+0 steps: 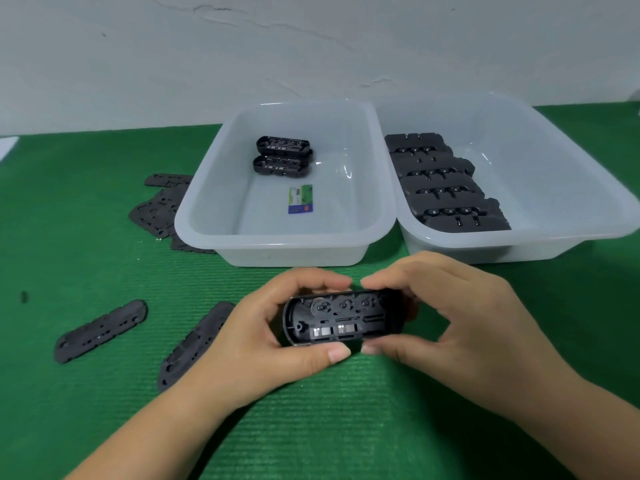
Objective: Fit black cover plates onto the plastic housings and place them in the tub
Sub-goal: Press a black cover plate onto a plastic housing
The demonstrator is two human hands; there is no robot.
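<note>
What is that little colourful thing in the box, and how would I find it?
Start at the left translucent tub, the one holding only two black housings near its back. On its bare floor, nearer the front than they are, lies a small flat card. It is the only green, blue and white thing among black parts.

Both forearms are bare, with no sleeve showing anywhere up to the frame's lower edge. The left hand and right hand wear no gloves, rings or watch. Fingernails are short and unpainted.
</note>
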